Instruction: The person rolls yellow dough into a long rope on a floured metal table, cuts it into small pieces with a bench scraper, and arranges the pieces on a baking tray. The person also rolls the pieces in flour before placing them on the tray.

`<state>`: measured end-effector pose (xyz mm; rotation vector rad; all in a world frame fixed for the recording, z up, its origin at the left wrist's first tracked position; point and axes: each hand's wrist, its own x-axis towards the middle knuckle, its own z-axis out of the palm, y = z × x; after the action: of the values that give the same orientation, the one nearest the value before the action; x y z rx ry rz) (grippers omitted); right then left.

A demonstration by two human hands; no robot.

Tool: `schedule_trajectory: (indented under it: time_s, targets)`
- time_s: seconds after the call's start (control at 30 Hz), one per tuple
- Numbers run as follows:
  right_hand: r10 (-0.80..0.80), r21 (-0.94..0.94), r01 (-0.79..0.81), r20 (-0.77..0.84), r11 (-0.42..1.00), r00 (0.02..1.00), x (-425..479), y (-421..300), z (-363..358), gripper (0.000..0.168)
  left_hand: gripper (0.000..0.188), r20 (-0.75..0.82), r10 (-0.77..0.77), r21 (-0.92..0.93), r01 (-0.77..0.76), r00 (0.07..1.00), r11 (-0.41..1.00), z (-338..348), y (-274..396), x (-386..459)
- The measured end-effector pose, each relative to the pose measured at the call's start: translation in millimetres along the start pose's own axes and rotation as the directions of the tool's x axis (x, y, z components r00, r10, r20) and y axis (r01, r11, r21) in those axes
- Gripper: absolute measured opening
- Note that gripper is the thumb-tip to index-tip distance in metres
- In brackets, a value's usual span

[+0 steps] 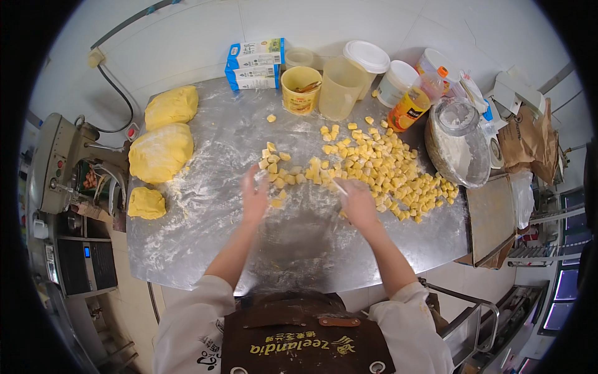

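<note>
Blurred by motion, my left hand (255,194) is at the left end of a loose line of cut yellow dough pieces (294,178). Its fingers look apart, with nothing seen in them. My right hand (359,203) grips a thin, pale tool (340,186), probably a dough scraper; its far end is blurred against the dough. To the right of that hand spreads a large heap of small floured dough pieces (392,163). Both hands are low over the flour-dusted metal table (210,243).
Two big dough lumps (161,152) and a smaller block (146,203) rest at the left. Along the back stand milk cartons (255,64), a yellow tub (301,100), a plastic pitcher (340,89) and an orange-drink bottle (409,108). A flour bowl (455,156) sits at the right.
</note>
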<state>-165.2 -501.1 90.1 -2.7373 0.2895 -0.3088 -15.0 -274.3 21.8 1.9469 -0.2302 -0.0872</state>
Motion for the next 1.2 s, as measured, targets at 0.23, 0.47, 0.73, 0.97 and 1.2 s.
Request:
schedule_trajectory:
  time_s: [0.23,0.47,0.73,0.97,1.2]
  targets:
    - [-0.180,-0.177,0.206,0.152,0.962,0.972,-150,33,-27,0.050,0.024,-0.060,-0.354,-0.224,0.333,0.933,0.916,-97,-32,-66]
    - [0.028,-0.325,0.004,0.092,0.946,0.995,-98,88,24,0.049,0.014,0.099,-0.430,-0.417,0.429,0.898,0.801,-84,-9,-131]
    - [0.001,0.048,0.010,-0.208,0.999,0.978,-63,-15,-60,0.036,0.017,0.160,-0.327,-0.448,0.363,0.932,0.817,-120,13,-138]
    - [0.400,0.452,-0.509,0.319,0.732,0.859,-121,-31,80,0.044,0.018,0.265,-0.473,-0.553,0.534,0.840,0.640,-142,-33,-166]
    - [0.195,0.799,-0.501,0.462,0.333,0.865,-64,-145,109,0.048,0.045,0.446,-0.586,-0.479,0.733,0.677,0.482,-124,-50,-133]
